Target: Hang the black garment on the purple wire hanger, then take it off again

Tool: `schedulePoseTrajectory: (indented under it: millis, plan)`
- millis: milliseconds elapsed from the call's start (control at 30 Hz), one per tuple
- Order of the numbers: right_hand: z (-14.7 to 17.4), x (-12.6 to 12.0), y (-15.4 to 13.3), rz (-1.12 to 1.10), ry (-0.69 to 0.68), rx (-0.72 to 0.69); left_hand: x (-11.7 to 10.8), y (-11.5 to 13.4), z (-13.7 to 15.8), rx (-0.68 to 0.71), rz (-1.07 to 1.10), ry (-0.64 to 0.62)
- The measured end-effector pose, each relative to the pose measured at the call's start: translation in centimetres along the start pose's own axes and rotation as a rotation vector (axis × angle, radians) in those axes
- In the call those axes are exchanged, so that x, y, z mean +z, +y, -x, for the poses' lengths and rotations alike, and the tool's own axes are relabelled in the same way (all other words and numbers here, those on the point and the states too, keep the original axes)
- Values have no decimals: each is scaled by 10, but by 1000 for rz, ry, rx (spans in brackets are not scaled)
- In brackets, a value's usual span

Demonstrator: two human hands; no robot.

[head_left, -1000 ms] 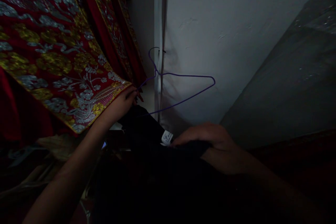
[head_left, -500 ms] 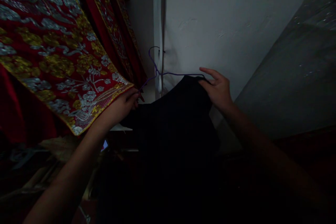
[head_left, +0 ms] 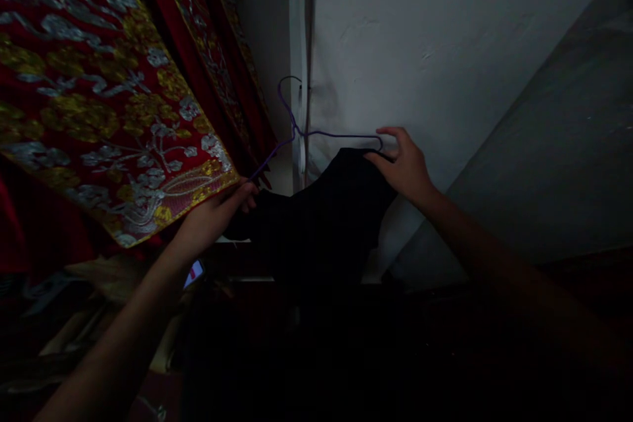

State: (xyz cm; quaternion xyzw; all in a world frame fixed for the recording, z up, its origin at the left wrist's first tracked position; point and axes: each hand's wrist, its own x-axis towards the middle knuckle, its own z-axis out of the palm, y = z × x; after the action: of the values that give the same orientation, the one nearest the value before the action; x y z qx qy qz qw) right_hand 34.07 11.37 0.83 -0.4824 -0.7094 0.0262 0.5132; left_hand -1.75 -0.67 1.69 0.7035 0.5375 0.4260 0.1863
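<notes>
A thin purple clothes hanger (head_left: 341, 136) is in the middle of the view, its hook beside a pale vertical edge. Below it hangs a black garment (head_left: 321, 224), its lower part lost in the dark. My left hand (head_left: 217, 211) is closed at the hanger's left end, beside the garment's left shoulder. At the right end, my right hand (head_left: 408, 168) has its thumb on the garment's right shoulder and its index finger above the hanger's bent tip. That tip shows just above the cloth; whether it goes inside the garment I cannot tell.
A red cloth (head_left: 103, 119) with gold and silver embroidery hangs at the left, against my left hand. Behind the hanger are a pale vertical frame (head_left: 297, 13) and a white wall (head_left: 435, 26). A lit phone (head_left: 194, 272) lies lower left among dim clutter.
My left hand has moved slightly left and down, showing more of the hanger's left arm. The garment's right shoulder now sits lower, and the hanger's right tip shows above it.
</notes>
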Motion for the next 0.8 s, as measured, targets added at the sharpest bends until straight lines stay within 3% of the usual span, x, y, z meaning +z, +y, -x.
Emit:
schedulePoseTrajectory:
  millis: [167, 267, 367, 567, 800]
  plan:
    - [-16, 11, 12, -67, -189, -98, 6, -2, 10, -96, 194, 110]
    - [-16, 15, 20, -102, -242, -69, 10, -5, 24, -168, 481, 137]
    - [-5, 16, 21, -84, -244, -16, 11, -8, 43, -200, 595, 107]
    - [-4, 21, 10, -123, -84, 15, 5, -12, 66, -62, 466, 41]
    - [-21, 42, 11, -214, -195, -69, -3, -3, 72, 61, 141, 11]
